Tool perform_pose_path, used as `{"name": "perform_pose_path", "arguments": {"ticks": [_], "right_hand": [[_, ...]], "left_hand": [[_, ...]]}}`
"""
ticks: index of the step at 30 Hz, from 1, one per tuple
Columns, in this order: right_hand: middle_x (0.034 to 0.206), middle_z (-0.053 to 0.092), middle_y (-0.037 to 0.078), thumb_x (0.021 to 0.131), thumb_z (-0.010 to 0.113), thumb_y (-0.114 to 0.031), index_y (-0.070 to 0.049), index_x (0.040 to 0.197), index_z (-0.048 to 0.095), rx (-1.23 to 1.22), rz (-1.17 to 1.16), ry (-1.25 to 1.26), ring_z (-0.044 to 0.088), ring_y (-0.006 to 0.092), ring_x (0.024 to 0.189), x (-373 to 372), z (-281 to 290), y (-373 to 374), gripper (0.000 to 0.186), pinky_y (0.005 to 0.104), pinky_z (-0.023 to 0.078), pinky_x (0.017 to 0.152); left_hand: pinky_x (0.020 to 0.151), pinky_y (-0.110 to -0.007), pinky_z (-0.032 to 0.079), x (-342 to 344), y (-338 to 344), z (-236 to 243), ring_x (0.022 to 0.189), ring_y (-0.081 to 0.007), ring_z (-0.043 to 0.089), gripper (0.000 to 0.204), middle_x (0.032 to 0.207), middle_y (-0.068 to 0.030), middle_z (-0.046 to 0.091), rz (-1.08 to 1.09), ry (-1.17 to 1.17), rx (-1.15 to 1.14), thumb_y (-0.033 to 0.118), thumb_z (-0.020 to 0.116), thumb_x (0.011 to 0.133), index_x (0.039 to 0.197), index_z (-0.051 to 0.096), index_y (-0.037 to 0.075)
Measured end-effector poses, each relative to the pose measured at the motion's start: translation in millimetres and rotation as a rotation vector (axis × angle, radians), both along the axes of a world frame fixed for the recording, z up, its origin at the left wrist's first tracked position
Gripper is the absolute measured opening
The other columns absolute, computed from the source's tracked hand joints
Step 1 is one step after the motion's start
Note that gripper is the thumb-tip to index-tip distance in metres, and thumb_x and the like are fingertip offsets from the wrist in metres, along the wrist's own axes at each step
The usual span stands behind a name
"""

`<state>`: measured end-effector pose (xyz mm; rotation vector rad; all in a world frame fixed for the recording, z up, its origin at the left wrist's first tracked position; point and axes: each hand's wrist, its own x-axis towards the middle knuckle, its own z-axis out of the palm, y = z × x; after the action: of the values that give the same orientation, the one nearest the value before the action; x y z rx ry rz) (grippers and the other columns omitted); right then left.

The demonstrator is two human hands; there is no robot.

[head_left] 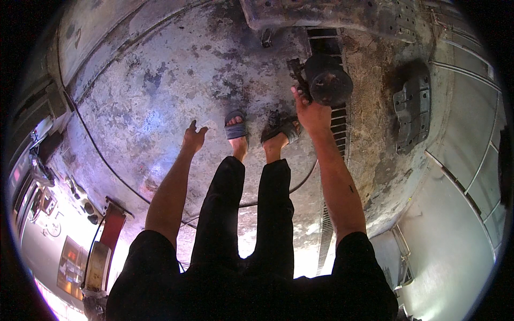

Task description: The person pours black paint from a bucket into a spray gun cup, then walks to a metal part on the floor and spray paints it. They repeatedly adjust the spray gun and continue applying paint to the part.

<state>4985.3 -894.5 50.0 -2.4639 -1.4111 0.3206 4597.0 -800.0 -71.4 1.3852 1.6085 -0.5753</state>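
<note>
My right hand (314, 114) is wrapped round what looks like a spray gun (327, 83), blackened, with a large round dark cup on its right side. The gun is held out over the floor ahead of my right foot, and its handle is mostly hidden by my fingers. A thin dark hose (306, 181) runs up beside my right forearm towards that hand. My left hand (194, 138) hangs in the air left of my feet, fingers apart and holding nothing.
A long dirty metal panel (332, 13) spans the far edge. A slotted floor drain (339, 128) runs along the right, with a dark ribbed metal piece (413, 109) beyond it. The hose (101, 151) crosses the stained floor behind my legs. A red stand (112, 230) is at lower left.
</note>
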Motion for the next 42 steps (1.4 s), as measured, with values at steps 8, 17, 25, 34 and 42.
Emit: {"name": "perform_pose_path", "arguments": {"ticks": [8,17,25,34,42], "right_hand": [[0.105,0.068,0.022,0.087,0.07,-0.052,0.0,0.11,0.065,0.036,0.009,0.079,0.065,0.0453,0.094,-12.9,1.3,-5.2,0.057,0.0497,0.055,0.078],[0.089,0.071,0.019,0.088,0.069,-0.055,-0.001,0.101,0.069,-0.214,0.015,-0.017,0.068,0.0436,0.079,2.7,-2.8,-12.1,0.056,0.0482,0.056,0.069],[0.103,0.07,0.022,0.09,0.064,-0.059,0.001,0.107,0.07,-0.29,-0.223,0.098,0.067,0.0436,0.094,35.1,4.9,-26.7,0.062,0.0488,0.054,0.079],[0.114,0.068,0.021,0.088,0.07,-0.052,0.0,0.114,0.067,-0.085,-0.265,0.194,0.064,0.0438,0.105,8.1,24.1,-11.5,0.058,0.0484,0.051,0.089],[0.113,0.068,0.02,0.087,0.073,-0.046,0.0,0.116,0.065,0.146,-0.073,0.188,0.063,0.0412,0.107,-27.0,19.5,1.2,0.055,0.047,0.05,0.094]], "left_hand": [[0.106,-0.044,0.044,-2.0,-3.0,-0.7,0.128,-0.0396,0.053,0.081,0.141,-0.0251,0.052,-0.017,0.009,-0.015,0.048,0.066,0.088,0.152,0.036,0.008],[0.106,-0.045,0.044,2.6,-2.3,5.6,0.129,-0.0392,0.052,0.082,0.139,-0.0262,0.053,0.002,-0.013,-0.003,0.048,0.066,0.086,0.15,0.038,0.006],[0.105,-0.045,0.044,3.9,-12.0,4.5,0.125,-0.0414,0.055,0.081,0.136,-0.029,0.055,-0.012,-0.033,0.015,0.046,0.066,0.086,0.149,0.04,0.003],[0.104,-0.045,0.045,13.8,-22.3,4.1,0.124,-0.0402,0.056,0.08,0.135,-0.0269,0.057,-0.032,-0.083,0.072,0.046,0.067,0.085,0.147,0.042,0.003],[0.104,-0.044,0.046,3.5,-14.1,9.7,0.124,-0.0395,0.057,0.081,0.134,-0.0259,0.058,-0.021,-0.035,0.042,0.047,0.067,0.086,0.149,0.04,0.005]]}}
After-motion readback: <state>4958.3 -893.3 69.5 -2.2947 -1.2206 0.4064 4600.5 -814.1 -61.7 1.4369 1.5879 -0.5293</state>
